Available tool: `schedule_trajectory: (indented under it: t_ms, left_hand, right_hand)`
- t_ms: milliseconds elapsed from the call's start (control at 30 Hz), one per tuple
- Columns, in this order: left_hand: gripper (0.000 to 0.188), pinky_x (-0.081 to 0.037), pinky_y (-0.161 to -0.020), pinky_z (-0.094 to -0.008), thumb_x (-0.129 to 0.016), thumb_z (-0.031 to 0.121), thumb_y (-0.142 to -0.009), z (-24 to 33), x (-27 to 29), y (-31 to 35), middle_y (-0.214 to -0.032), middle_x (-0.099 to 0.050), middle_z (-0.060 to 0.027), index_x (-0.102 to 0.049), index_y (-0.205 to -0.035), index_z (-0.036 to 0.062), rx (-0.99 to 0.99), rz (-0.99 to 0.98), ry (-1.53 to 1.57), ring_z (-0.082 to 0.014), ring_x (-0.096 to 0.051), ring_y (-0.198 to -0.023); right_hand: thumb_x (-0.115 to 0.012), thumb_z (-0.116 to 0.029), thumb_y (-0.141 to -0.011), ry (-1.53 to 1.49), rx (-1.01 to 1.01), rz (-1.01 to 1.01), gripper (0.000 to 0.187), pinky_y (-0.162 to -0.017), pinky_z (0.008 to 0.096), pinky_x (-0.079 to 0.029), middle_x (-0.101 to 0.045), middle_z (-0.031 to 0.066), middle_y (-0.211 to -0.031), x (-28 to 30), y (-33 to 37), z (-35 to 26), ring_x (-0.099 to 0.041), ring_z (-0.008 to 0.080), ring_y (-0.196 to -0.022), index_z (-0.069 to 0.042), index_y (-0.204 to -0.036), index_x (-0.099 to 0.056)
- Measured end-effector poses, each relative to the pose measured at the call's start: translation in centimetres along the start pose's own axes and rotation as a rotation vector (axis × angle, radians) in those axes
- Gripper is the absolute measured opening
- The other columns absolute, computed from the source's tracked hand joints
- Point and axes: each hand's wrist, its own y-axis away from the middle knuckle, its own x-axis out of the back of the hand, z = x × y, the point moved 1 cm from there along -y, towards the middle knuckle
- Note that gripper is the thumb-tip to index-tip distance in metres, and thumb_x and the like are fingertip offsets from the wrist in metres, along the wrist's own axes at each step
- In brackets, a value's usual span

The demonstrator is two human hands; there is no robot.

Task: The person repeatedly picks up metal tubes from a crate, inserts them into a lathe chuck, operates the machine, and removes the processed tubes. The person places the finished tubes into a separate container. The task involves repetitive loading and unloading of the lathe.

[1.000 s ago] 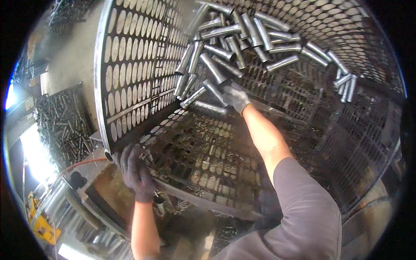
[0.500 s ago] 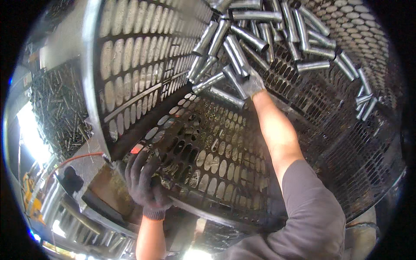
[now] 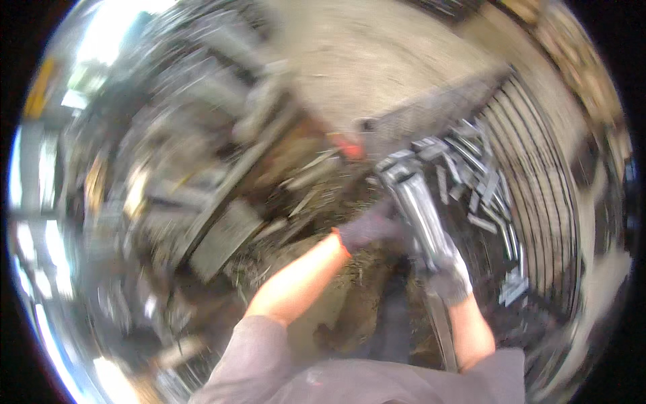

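Shiny metal tubes (image 3: 418, 202), seemingly two or more side by side, stretch forward from my right hand (image 3: 449, 275). That hand wears a grey glove, and its fingers wrap round their near end. Just left of the tubes is my left hand (image 3: 378, 225) in a dark glove. Motion smears its fingers, and I cannot tell whether they touch the tubes. Beyond the right hand, several loose metal tubes (image 3: 471, 165) lie jumbled inside a dark slatted metal basket (image 3: 538, 175).
A small red thing (image 3: 348, 145) shows by the basket's near left corner. Blurred metal pieces and scrap (image 3: 222, 121) cover the left side, with a flat grey plate (image 3: 225, 239) among them. Concrete floor (image 3: 350, 57) lies beyond.
My view has swung round, and the basket now appears farther right. My right hand has come out of the basket's inside with tubes in it. The left hand has left the basket's rim.
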Motion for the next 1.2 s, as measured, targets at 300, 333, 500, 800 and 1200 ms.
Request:
schedule_trajectory:
  t_ms: [300,333,500,800,1200]
  left_hand:
    - [0.054,-0.056,-0.108,-0.0411,-0.078,-0.002,-0.085,-1.8,7.8,51.2,-0.126,-0.074,-0.0112,-0.064,-0.137,0.0032,-0.295,0.819,0.390,-0.0243,-0.071,-0.118]
    - [0.054,-0.056,-0.108,-0.0420,-0.078,-0.002,-0.086,-2.5,8.8,56.9,-0.130,-0.072,-0.0105,-0.064,-0.137,0.0048,-0.408,0.839,0.376,-0.0235,-0.070,-0.119]
    - [0.051,-0.063,-0.095,-0.0398,-0.093,0.004,-0.073,-5.4,9.3,81.6,-0.111,-0.076,-0.0071,-0.071,-0.119,0.0070,-0.524,1.138,0.048,-0.0198,-0.074,-0.106]
    - [0.054,-0.063,-0.093,-0.0373,-0.089,-0.002,-0.078,-7.1,22.7,94.1,-0.110,-0.077,-0.0081,-0.066,-0.126,0.0042,-0.591,1.563,-0.106,-0.0203,-0.075,-0.102]
    - [0.060,-0.058,-0.097,-0.0368,-0.096,0.009,-0.077,-9.6,25.4,92.4,-0.117,-0.075,-0.0070,-0.064,-0.128,0.0073,-0.258,1.546,-0.420,-0.0178,-0.071,-0.110]
  right_hand:
    - [-0.083,-0.035,-0.088,-0.003,-0.434,0.054,0.073,-0.076,0.0398,-0.064,-0.073,0.0160,-0.120,-23.2,10.4,26.4,-0.074,0.0285,-0.089,-0.002,-0.147,-0.055]
    - [-0.078,-0.037,-0.093,0.030,-0.352,-0.040,0.065,-0.074,0.0382,-0.063,-0.074,0.0164,-0.114,-25.7,10.9,29.1,-0.071,0.0276,-0.083,-0.002,-0.143,-0.058]
    - [-0.080,-0.056,-0.087,0.372,-0.158,-0.748,0.082,-0.100,0.0542,-0.059,-0.070,0.0219,-0.124,-42.1,12.0,34.8,-0.070,0.0436,-0.117,0.002,-0.141,-0.058]
    - [-0.092,-0.015,-0.074,0.957,0.658,-0.924,0.072,-0.096,0.0419,-0.064,-0.076,0.0172,-0.123,-73.0,6.8,37.2,-0.076,0.0251,-0.110,0.001,-0.137,-0.061]
    - [-0.091,-0.031,-0.072,1.538,0.822,-0.761,0.063,-0.099,0.0397,-0.058,-0.078,0.0177,-0.119,-84.7,-24.7,58.9,-0.075,0.0299,-0.112,-0.002,-0.124,-0.070]
